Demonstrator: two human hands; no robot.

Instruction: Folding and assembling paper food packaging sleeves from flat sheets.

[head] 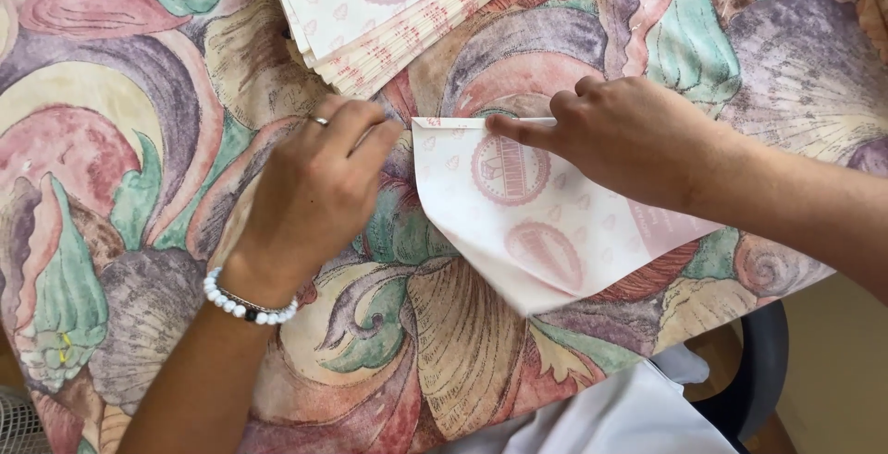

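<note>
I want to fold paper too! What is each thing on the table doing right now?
White paper sheet with pink round prints: partly folded, flat on the cloth, one corner past the table edge.
Stack of the same printed white sheets: unfolded, fanned out.
Left hand: fingers bent, at the sheet's left corner.
Right hand: index finger pressing the top fold.
Flowery tablecloth: spread flat.

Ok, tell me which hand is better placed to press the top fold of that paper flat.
Probably the right hand: its fingertip already lies on the folded top edge of the paper sheet. The left hand only touches the sheet's left corner.
</note>
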